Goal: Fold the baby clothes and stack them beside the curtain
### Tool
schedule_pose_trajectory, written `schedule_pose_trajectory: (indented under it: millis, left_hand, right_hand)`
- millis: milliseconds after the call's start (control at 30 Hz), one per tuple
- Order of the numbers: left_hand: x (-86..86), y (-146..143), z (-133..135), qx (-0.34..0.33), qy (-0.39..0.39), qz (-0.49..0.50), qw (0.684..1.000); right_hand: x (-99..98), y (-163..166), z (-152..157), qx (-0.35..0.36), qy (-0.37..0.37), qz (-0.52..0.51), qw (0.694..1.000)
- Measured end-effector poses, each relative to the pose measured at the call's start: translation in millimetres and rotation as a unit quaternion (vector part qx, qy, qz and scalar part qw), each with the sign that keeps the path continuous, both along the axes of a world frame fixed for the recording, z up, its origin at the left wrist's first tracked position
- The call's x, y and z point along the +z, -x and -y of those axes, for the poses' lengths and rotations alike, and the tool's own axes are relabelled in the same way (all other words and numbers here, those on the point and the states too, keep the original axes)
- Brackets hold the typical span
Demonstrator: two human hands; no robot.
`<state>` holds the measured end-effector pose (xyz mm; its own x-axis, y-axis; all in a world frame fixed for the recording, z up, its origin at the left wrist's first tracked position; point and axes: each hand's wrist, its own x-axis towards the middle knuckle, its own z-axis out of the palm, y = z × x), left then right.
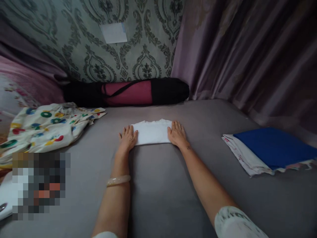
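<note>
Cloth (pixel 153 134), white, rectangular, uneven-edged

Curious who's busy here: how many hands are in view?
2: the left hand at the left end of the white cloth, the right hand at its right end. The pixelated patch could hide others.

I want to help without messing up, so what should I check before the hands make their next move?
1. Left hand at the left end of the white cloth: ok.
2. Right hand at its right end: ok.
3. White cloth lying on the grey sheet: ok.
4. Its far edge straight: not ok, it looks wavy.
5. Blue cloth apart from the white one: ok.
6. White cloth's underside smooth: cannot tell, hidden.
</note>
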<state>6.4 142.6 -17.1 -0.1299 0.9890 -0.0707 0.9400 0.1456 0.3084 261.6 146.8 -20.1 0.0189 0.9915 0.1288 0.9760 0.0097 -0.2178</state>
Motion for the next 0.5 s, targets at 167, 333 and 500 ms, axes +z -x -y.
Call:
schedule_pose_trajectory:
  millis: [167, 333, 500]
  left_hand:
    - [7.4, 3.4, -0.8, 0.014, -0.01, 0.038, 0.999]
    - [11.7, 13.2, 0.7, 0.032, -0.045, 0.056, 0.997]
    - [7.6, 21.5, 3.4, 0.02, -0.043, 0.049, 0.998]
  right_hand:
    - [11.4, 4.8, -0.4, 0.008, 0.009, -0.004, 1.0]
    - [15.1, 17.3, 2.3, 0.069, -0.011, 0.001, 0.998]
    - [5.4, 17.7, 1.3, 0.063, 0.026, 0.006, 0.998]
